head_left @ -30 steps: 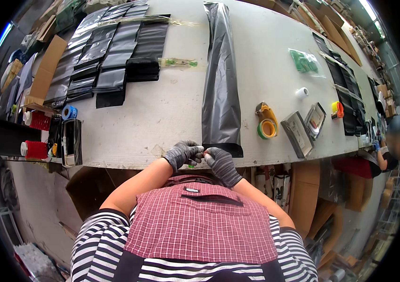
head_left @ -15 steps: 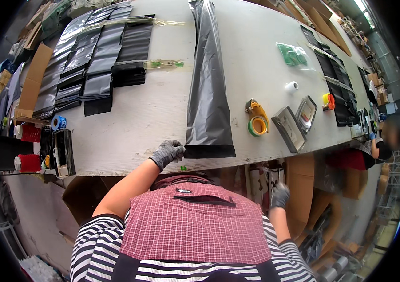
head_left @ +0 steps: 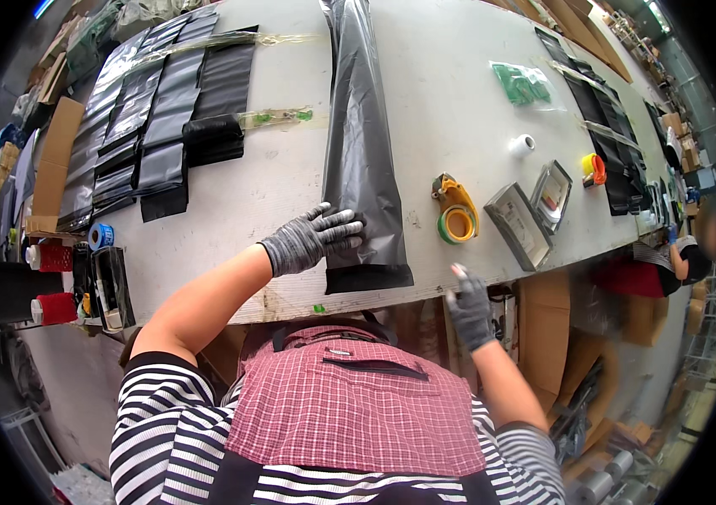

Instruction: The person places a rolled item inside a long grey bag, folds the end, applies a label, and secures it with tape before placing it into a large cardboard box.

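A long black plastic bag (head_left: 362, 160) lies lengthwise down the white table, its dark folded end by the near edge. My left hand (head_left: 309, 240), in a grey glove, lies over the bag's left side near that end, fingers spread. My right hand (head_left: 469, 311), gloved too, is just off the table's front edge, right of the bag and apart from it. Its fingers stretch forward, and I see nothing held in them. Farther up from it stands a yellow tape dispenser (head_left: 456, 210) with a roll of tape.
Stacked black bags (head_left: 164, 114) under clear tape strips lie at the left, more black bags (head_left: 602, 126) at the right. Two small trays (head_left: 519, 227), a white roll (head_left: 523, 145), an orange-yellow tape roll (head_left: 593, 170) and a green packet (head_left: 522, 84) share the table. A co-worker (head_left: 684, 265) is far right.
My left hand has let go of the bag's near corner and moved up onto the bag, fingers spread. My right hand has risen from beside my body to the table's edge.
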The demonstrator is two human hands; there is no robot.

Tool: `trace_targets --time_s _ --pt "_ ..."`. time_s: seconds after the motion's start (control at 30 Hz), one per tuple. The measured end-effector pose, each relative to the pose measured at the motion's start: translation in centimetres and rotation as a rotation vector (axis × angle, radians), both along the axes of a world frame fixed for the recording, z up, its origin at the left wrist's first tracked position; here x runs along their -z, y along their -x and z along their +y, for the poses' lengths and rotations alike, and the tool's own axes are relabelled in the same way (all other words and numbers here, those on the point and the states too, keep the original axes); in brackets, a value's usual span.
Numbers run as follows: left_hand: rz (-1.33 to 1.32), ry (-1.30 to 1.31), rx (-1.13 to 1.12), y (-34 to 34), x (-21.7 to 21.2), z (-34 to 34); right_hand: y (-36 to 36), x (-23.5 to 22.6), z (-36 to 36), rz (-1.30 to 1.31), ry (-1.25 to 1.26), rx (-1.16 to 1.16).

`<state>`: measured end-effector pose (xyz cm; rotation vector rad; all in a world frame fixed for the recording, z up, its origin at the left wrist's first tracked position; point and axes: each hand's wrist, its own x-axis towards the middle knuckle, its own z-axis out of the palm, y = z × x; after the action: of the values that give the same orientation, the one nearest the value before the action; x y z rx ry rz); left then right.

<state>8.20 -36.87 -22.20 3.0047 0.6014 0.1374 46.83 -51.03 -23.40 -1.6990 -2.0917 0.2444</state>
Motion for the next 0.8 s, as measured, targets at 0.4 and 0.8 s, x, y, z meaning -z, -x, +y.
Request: trace_targets --time_s 0.4,0.8 --pt "-0.697 0.52 -0.355 -0.9 2.5 -3.6 6.0 0.6 9.5 0.642 0.266 -0.366" --pt "-0.909 1.222 -1.317 -3.5 6.5 -9.3 9.0 5.1 6.0 0.73 0.619 0.211"
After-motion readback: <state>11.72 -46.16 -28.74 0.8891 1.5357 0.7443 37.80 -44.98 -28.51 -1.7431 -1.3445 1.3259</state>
